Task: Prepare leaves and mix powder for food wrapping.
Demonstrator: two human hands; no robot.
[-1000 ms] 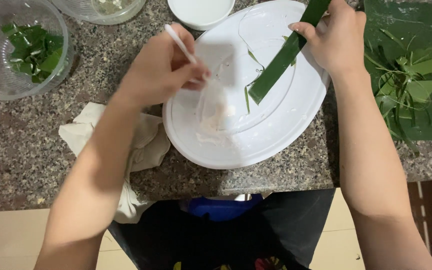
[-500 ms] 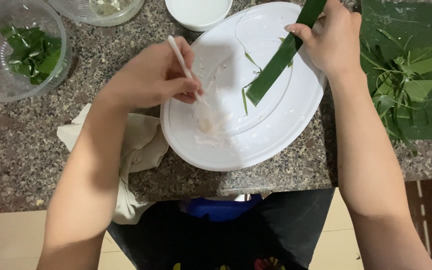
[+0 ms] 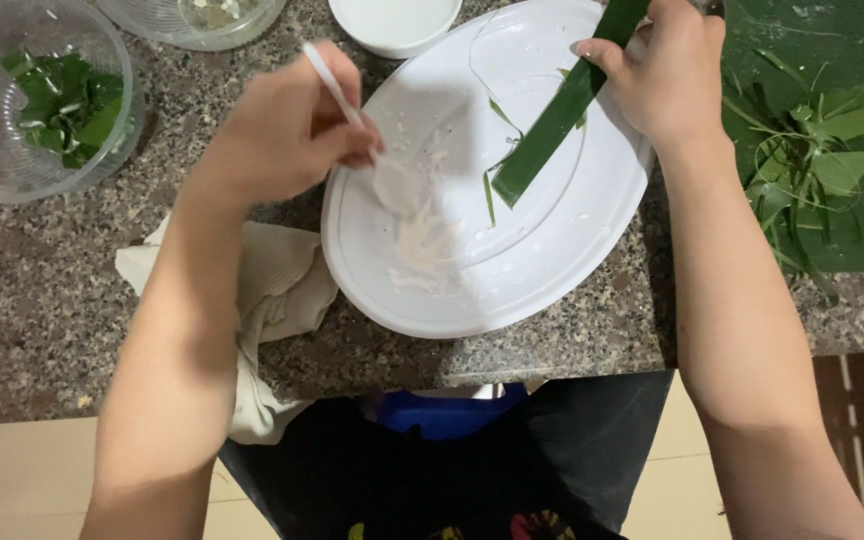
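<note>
- Left hand [image 3: 287, 125]: fingers closed round the thin handle of a white plastic spoon [image 3: 372, 160]. The bowl of the spoon points down into the white oval plate [image 3: 552, 250], at a smear of pale, shredded white stuff [image 3: 420, 240] left of the plate's middle. The spoon is blurred, so its exact contact with the plate cannot be told.
- Right hand [image 3: 667, 75]: fingers pinched on the upper end of a long green leaf strip [image 3: 557, 115]. The strip slants down and left, lower end over the plate's centre, apparently held there so the plate catches whatever drops.
- Thin green shreds [image 3: 500, 165] lie on the plate just beside the strip's lower end.
- Plate sits on the speckled stone table [image 3: 32, 290], near its front edge, between both forearms.
- Left of the plate: a crumpled cream cloth [image 3: 272, 300], partly under the left forearm, hanging over the table edge.
- Far left: a clear bowl of cut green leaf pieces [image 3: 47, 100]; a second clear bowl [image 3: 192, 20] and a small white bowl [image 3: 395, 22] at the top edge.
- Right: a large dark green leaf [image 3: 852, 60] serving as a mat for leaf trimmings [image 3: 812, 170].
</note>
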